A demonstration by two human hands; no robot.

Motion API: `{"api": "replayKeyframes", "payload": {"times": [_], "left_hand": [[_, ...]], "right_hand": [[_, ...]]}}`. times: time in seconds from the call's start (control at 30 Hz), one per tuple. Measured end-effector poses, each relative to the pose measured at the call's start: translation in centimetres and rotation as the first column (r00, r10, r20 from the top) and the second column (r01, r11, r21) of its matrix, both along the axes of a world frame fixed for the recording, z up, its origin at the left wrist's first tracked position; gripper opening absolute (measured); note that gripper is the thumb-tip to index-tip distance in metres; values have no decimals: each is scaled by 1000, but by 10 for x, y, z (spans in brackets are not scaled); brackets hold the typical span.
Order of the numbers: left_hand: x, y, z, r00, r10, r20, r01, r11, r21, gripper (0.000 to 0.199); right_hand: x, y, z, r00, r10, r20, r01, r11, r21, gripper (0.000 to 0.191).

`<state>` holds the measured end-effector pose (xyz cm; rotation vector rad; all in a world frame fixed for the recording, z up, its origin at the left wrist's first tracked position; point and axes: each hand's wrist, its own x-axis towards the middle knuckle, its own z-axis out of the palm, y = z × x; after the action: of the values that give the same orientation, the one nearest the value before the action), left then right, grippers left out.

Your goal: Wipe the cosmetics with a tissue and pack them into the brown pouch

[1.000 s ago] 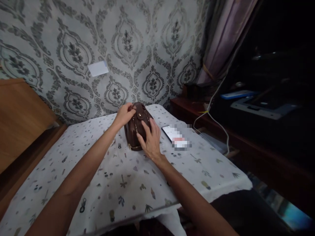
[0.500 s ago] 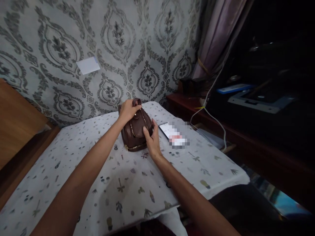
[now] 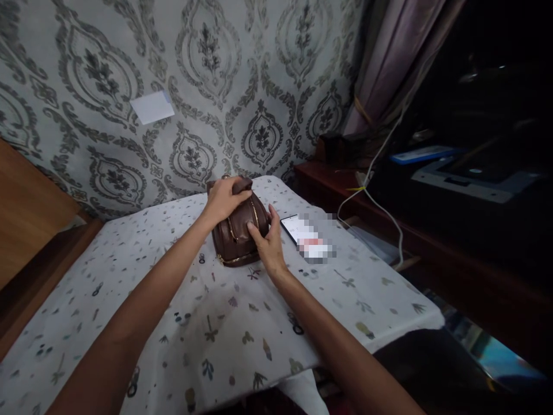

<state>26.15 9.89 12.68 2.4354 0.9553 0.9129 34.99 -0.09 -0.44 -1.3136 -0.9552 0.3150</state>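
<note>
A small brown leather-look handbag (image 3: 239,236) with gold zippers stands on the cloth-covered table. My left hand (image 3: 223,200) is closed at its top, with the thumb beside the short carrying handle; the other fingertips are partly hidden there. Against the bag's right side lies my right hand (image 3: 268,242), thumb pressed on the front panel and fingers along the side, steadying it. To the right of that hand a phone (image 3: 298,230) lies face up with its screen lit, partly blurred out.
White cloth with small printed figures covers the table (image 3: 233,323). Behind it rises a patterned wall with a paper (image 3: 152,107) on it. A wooden panel (image 3: 30,213) stands at left. At right are a dark red shelf (image 3: 311,176) and a white cable (image 3: 391,222).
My left hand has shifted slightly at the bag's top, its thumb now nearer the handle. My right hand keeps its place on the side. The view has turned a little.
</note>
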Motion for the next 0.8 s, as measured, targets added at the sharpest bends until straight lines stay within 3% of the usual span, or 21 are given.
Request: {"api": "replayKeyframes", "payload": {"times": [0.1, 0.17, 0.27, 0.43, 0.63, 0.8], "left_hand": [[-16, -17, -4, 986, 7, -169, 25, 982, 189, 52], [-25, -21, -8, 978, -2, -210, 45, 979, 201, 60], [-31, -18, -15, 977, -19, -212, 61, 980, 192, 61], [-33, -8, -23, 977, -12, -212, 61, 973, 225, 63], [-31, -7, -29, 984, -22, -175, 62, 972, 227, 63], [-38, -15, -27, 985, -31, -167, 62, 981, 184, 63]], "right_hand": [[5, -1, 1, 998, 55, -17, -54, 997, 48, 73], [10, -1, 1, 995, 90, -32, -87, 993, 84, 62], [15, -1, 3, 993, 103, -56, -97, 990, 103, 51], [17, 0, 8, 997, 68, -26, -66, 996, 66, 48], [17, -1, 10, 997, 70, -27, -69, 997, 45, 51], [23, -4, 5, 983, 171, -64, -169, 985, 45, 60]]}}
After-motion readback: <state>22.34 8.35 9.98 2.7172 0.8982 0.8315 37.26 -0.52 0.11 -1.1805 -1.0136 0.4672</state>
